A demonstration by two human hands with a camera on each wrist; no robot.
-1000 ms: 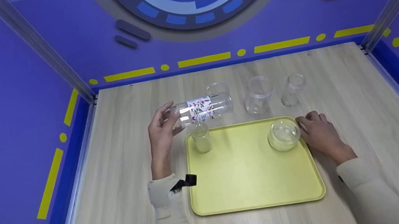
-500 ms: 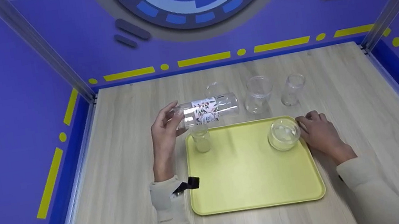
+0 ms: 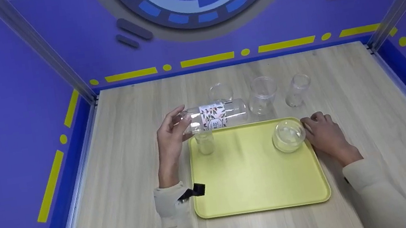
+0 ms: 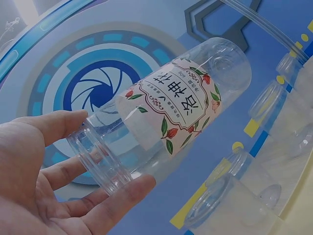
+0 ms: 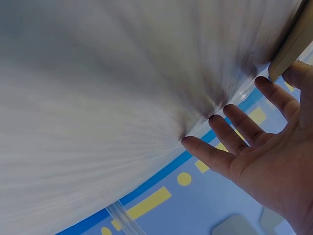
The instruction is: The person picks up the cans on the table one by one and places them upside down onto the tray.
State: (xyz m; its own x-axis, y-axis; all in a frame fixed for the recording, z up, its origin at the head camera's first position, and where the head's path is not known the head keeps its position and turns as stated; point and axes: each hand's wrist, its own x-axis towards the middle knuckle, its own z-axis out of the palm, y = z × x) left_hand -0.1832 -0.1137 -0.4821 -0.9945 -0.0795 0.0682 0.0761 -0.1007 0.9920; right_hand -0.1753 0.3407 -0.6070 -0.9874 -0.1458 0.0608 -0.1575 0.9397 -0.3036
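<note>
My left hand (image 3: 169,139) grips a clear jar (image 3: 214,116) by its threaded neck, thumb on one side and fingers on the other. The jar lies sideways in the air, its base pointing right, and a white label with red flowers and leaves (image 4: 171,105) wraps its middle. Below it, a small clear glass (image 3: 206,144) stands at the back left of a yellow tray (image 3: 257,182). My right hand (image 3: 325,132) rests fingertips down on the table, with its thumb at the tray's right rim. Just left of that hand, a low round clear glass (image 3: 289,137) stands on the tray.
Behind the tray stand a wide clear glass (image 3: 264,99) and a narrow one (image 3: 297,91). Another clear vessel (image 3: 219,89) is partly covered by the jar. Blue patterned panels (image 3: 201,46) enclose the wooden table (image 3: 118,114) at the back and sides.
My left hand has shifted a little to the right and toward me, carrying the jar with it. My right hand, the tray and the glasses have stayed in place.
</note>
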